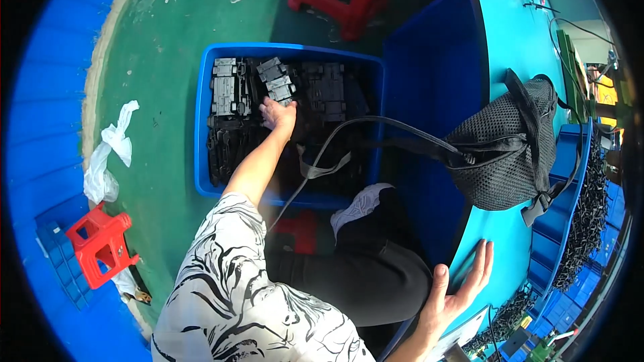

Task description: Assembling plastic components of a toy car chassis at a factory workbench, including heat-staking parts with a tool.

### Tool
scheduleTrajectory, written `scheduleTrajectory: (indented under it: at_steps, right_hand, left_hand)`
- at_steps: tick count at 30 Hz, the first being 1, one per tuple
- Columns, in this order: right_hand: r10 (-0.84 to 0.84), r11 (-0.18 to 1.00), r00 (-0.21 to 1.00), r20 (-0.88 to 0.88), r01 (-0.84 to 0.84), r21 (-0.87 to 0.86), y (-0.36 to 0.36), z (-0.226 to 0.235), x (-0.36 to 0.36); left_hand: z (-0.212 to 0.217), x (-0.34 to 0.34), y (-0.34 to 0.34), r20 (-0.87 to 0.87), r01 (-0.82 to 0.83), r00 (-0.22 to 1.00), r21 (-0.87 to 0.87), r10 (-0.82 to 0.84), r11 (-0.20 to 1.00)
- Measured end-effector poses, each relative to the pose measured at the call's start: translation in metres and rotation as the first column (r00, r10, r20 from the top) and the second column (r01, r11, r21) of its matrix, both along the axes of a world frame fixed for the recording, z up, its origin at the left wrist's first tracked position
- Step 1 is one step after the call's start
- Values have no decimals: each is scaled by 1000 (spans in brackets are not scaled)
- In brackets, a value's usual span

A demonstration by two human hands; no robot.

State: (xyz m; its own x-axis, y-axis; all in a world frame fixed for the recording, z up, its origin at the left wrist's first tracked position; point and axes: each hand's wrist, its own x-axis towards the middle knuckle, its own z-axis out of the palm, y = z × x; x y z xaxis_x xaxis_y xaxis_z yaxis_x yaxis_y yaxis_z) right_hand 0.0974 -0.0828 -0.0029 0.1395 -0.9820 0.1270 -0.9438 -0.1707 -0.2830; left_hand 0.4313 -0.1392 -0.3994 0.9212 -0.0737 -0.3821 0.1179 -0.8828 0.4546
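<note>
My left hand (278,115) reaches down into a blue bin (200,121). Its fingers close on the near end of a black plastic part (275,77) shaped like a toy vehicle chassis. That part lies tilted against its neighbours, and my fingertips are partly hidden. To its left rests a similar chassis part (225,87), and a darker one (327,90) sits to the right. My right hand (459,295) lies at the edge of the turquoise table (500,248), fingers stretched out and thumb apart, holding nothing.
A black mesh bag (500,147) with a strap and a cable crossing the bin sits on the table. Blue trays of small black parts (580,228) stand at the right. Red stools (100,245) are on the green floor, with a white plastic bag (107,154) at the left.
</note>
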Motion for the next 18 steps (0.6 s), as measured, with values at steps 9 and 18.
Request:
scheduleTrajectory:
  at_steps: [9,18]
  right_hand:
    - [5,1000,1000,13,-4,-5,4,0,2]
    - [-32,999,999,-22,32,1,1,1,-1]
  left_hand:
    - [-43,-3,-32,-100,354,918,-223,-383,908]
    - [-35,-4,-27,-230,-164,970,-372,81,914]
